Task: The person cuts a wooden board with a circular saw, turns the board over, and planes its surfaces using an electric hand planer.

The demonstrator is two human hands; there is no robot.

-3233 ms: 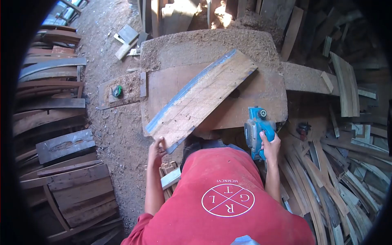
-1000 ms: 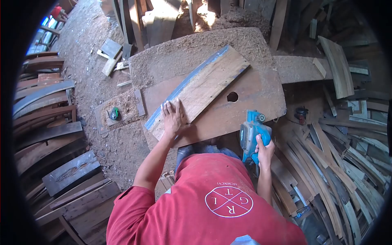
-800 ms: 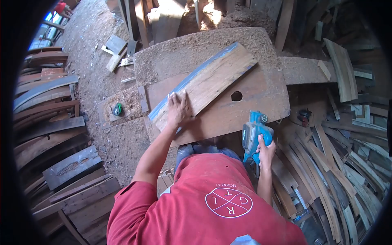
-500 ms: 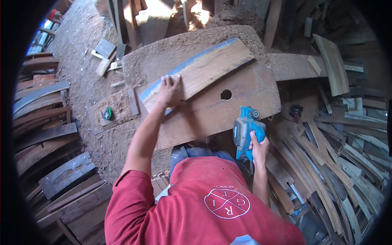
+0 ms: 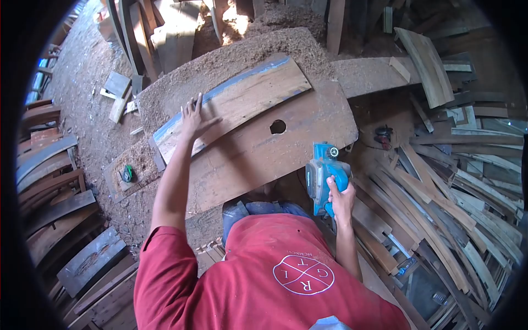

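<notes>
A curved wooden board (image 5: 250, 99) with a blue-painted far edge lies slantwise on the worktable (image 5: 250, 159). My left hand (image 5: 193, 119) is over the board's left part, its fingers spread and gripping nothing; whether the whole palm touches the wood I cannot tell. In my right hand (image 5: 343, 199) is a blue electric hand planer (image 5: 322, 175), held by its handle beyond the table's near right edge, apart from the board. The planer's underside is hidden. A round hole (image 5: 278, 126) shows in the tabletop between the board and the planer.
Wood shavings (image 5: 187, 82) cover the table's far side. A small green and black object (image 5: 127, 174) sits on a low panel at the left. Stacked curved planks (image 5: 423, 214) crowd the right, and more timber (image 5: 91, 261) lies left. A red and black tool (image 5: 384, 136) rests beyond the planer.
My left hand has opened from bent fingers to spread ones and moved left. The board has shifted slightly left and turned on the table. The planer stays in my right hand; the view has shifted.
</notes>
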